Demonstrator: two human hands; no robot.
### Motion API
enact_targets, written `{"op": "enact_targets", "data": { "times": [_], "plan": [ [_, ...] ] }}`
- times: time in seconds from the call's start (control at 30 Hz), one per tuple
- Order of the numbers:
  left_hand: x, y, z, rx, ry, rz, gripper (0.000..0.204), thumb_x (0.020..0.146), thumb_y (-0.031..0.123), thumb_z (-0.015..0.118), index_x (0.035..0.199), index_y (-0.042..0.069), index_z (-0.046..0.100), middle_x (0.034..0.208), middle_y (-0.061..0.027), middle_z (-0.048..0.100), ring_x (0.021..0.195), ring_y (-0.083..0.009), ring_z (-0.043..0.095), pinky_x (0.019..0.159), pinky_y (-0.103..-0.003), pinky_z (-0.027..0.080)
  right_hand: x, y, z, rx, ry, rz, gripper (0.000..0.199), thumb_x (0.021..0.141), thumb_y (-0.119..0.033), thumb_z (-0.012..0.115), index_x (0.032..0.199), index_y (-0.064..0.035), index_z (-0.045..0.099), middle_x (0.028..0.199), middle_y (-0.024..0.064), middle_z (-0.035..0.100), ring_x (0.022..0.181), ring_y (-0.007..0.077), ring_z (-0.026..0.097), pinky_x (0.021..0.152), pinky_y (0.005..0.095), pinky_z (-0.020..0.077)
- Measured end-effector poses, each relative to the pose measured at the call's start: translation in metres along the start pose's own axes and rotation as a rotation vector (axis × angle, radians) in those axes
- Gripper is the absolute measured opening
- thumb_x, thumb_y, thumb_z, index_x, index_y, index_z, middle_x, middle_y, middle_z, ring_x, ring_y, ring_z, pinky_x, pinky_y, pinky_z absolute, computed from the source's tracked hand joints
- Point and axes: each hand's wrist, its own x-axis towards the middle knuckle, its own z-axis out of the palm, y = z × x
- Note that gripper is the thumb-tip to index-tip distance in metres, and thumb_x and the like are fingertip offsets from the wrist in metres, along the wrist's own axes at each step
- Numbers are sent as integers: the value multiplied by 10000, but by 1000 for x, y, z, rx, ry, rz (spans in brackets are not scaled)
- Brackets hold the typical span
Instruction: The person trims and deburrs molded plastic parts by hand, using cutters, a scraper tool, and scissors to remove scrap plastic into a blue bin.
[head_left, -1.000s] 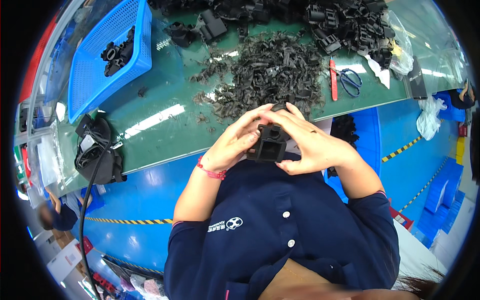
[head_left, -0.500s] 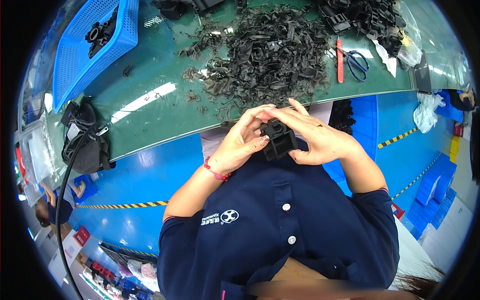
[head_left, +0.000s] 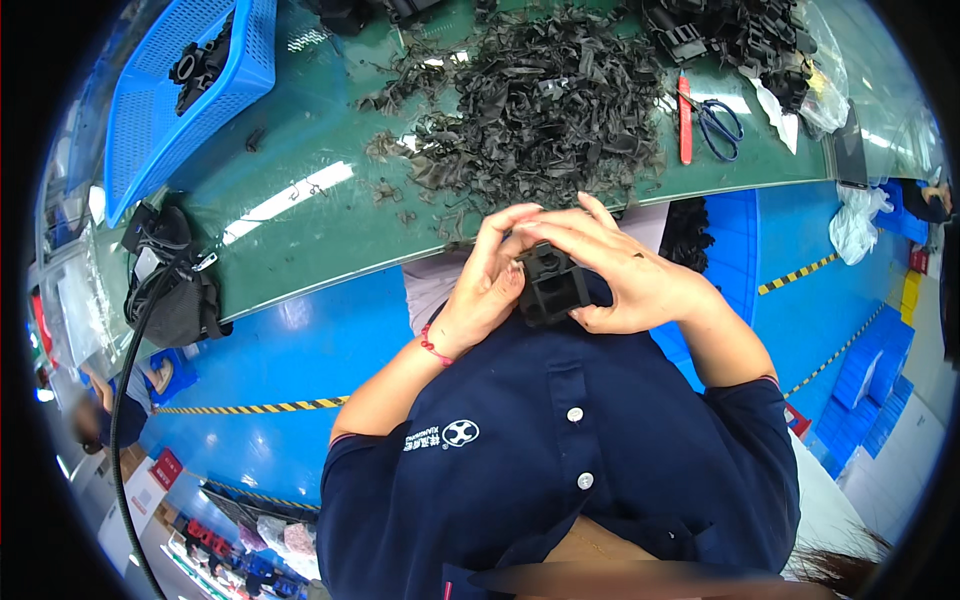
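Observation:
Between my two hands, just off the table's near edge, is a black moulded part [head_left: 553, 285] with square, box-like openings. My left hand [head_left: 492, 270] is closed on its left side, the thumb against the part. Curled over its top and right side, my right hand [head_left: 625, 270] grips it with the thumb at the lower right corner. The fingers of both hands meet above the part and hide its upper edge. Beyond my hands, a large heap of thin black scraps [head_left: 560, 110] covers the middle of the green table [head_left: 320, 225].
A blue basket [head_left: 245, 75] holding black parts stands at the far left. Blue-handled scissors [head_left: 722, 130] and a red-handled tool [head_left: 685, 125] lie right of the scraps. More black parts [head_left: 740, 40] are piled behind them. A black pouch [head_left: 175, 285] with a cable sits at the left edge.
The black part has turned slightly between my hands. My left fingers and thumb have shifted along it, and the left wrist has moved a little to the right.

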Motion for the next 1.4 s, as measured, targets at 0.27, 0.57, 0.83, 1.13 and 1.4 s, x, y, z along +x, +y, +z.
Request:
{"op": "enact_targets", "data": {
  "times": [0.27, 0.57, 0.83, 1.13, 1.4],
  "plan": [
    [22, 19, 10, 52, 227, 179, 275, 922, 213, 522, 1113, 64, 392, 1122, -90, 496, 1030, -133, 457, 922, -277, 343, 16, -10, 8, -347, 349, 10, 807, 617, -141, 748, 1327, -80, 369, 1401, 134, 281, 1294, 351, 278, 1003, 610, 208],
    [34, 25, 7, 268, 270, 293, 116, 937, 155, 480, 910, 43, 491, 1024, -46, 528, 896, -76, 436, 842, -226, 347, 14, -10, -18, -413, 558, -212, 337, 653, -131, 739, 980, -129, 657, 908, 45, 562, 845, 191, 537, 868, 379, 349],
    [40, 31, 12, 679, 334, 510, 109, 918, 106, 495, 859, 16, 508, 903, -70, 527, 760, -146, 476, 697, -254, 397, 24, -30, -16, -872, 524, -221, 163, 700, -127, 681, 860, -123, 655, 627, -44, 466, 562, 117, 493, 794, 369, 390],
    [43, 37, 14, 908, 263, 707, 50, 862, 46, 546, 845, 6, 522, 868, -129, 565, 764, -217, 526, 668, -297, 429, 21, -31, -34, -574, 463, -97, 114, 696, -108, 695, 804, -119, 661, 650, -24, 500, 637, 148, 552, 829, 400, 377],
    [46, 38, 18, 965, 266, 678, 55, 854, 41, 558, 836, 0, 525, 862, -129, 565, 763, -219, 528, 667, -301, 434, 22, -26, -41, -567, 419, -162, 130, 665, -104, 709, 786, -127, 666, 695, -19, 480, 706, 167, 497, 783, 366, 353]
  ]
}}
